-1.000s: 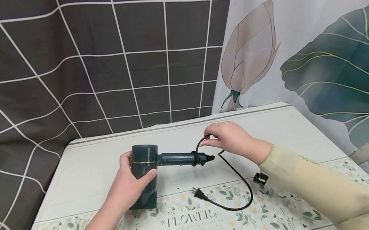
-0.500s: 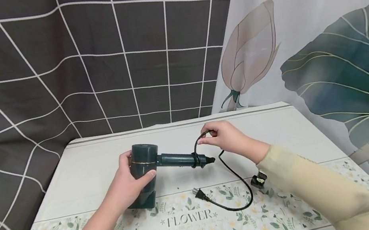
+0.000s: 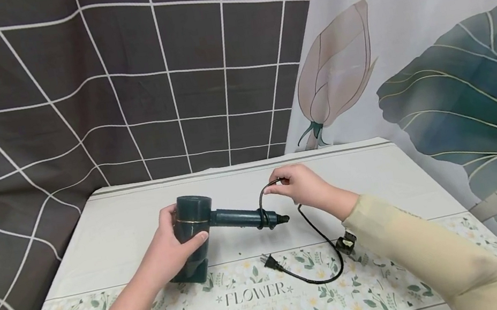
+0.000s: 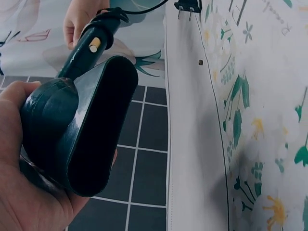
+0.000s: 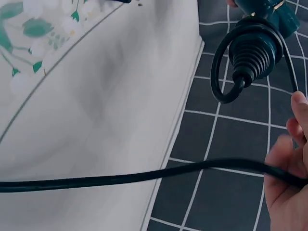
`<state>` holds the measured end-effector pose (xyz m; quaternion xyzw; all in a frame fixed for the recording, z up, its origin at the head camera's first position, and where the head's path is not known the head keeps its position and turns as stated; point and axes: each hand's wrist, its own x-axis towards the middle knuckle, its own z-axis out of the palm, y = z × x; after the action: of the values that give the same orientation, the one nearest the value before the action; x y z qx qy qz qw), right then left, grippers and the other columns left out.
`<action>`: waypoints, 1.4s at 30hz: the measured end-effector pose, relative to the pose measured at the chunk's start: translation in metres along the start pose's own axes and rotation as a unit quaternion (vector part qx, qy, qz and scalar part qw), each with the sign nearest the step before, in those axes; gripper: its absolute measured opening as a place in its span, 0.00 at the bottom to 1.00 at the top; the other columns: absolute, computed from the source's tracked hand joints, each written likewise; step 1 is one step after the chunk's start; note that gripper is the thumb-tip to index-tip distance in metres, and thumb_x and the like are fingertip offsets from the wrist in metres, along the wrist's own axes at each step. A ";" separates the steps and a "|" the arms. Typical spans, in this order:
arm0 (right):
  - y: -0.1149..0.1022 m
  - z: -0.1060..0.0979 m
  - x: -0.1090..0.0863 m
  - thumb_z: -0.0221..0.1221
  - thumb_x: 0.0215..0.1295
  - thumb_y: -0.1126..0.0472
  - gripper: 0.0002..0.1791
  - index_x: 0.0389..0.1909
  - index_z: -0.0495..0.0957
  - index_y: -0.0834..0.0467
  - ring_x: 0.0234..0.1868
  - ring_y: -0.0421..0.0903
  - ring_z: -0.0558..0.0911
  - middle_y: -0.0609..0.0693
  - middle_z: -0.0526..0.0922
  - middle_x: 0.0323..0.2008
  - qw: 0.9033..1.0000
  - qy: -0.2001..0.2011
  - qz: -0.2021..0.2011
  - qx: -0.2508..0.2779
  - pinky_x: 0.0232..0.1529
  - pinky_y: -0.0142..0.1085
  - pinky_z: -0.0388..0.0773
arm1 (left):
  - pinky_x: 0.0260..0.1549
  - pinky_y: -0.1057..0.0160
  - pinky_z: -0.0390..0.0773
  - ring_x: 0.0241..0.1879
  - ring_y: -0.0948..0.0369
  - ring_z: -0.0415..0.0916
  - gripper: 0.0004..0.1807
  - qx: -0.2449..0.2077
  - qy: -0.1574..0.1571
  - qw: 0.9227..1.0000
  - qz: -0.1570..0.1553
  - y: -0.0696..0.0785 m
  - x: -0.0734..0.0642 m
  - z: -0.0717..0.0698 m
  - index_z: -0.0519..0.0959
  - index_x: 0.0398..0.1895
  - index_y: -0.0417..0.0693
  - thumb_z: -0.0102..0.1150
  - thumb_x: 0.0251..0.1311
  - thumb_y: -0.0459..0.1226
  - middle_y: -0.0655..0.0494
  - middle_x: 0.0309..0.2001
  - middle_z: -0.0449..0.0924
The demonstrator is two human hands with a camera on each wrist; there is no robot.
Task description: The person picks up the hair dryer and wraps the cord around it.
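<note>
My left hand grips the barrel of a dark green hair dryer, thumb across its front. The dryer's handle points right, and its flat, wide nozzle faces the left wrist camera. A black power cord loops around the handle's end, by the ribbed cord sleeve. Above and right of that end, my right hand pinches the cord between thumb and fingers. From this hand the cord runs down in a curve to the two-prong plug, which lies on the table in front of the handle.
A white cloth with a floral band and the word FLOWER covers the table. Behind stands a dark curtain with a white grid. A white curtain with leaf and bud prints hangs at the right.
My right hand has shifted slightly left with the pinched cord. The cord loop at the handle has shifted a little, and the dryer has tipped slightly. The plug stays nearly in place.
</note>
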<state>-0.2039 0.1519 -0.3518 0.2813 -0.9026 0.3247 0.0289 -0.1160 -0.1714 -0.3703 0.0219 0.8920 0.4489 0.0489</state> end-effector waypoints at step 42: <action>0.011 0.000 0.004 0.61 0.69 0.49 0.12 0.45 0.87 0.49 0.37 0.38 0.80 0.43 0.86 0.42 0.999 0.025 0.003 -0.029 0.38 0.38 0.77 | 0.57 0.34 0.66 0.57 0.47 0.71 0.45 -0.085 -0.020 0.995 0.058 -0.013 -0.004 -0.001 0.49 0.74 0.50 0.66 0.61 0.45 0.42 0.59 0.69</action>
<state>-0.2132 0.1565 -0.3567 0.2696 -0.9112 0.3058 0.0588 -0.1117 -0.1804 -0.3800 0.0778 0.8467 0.5247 0.0422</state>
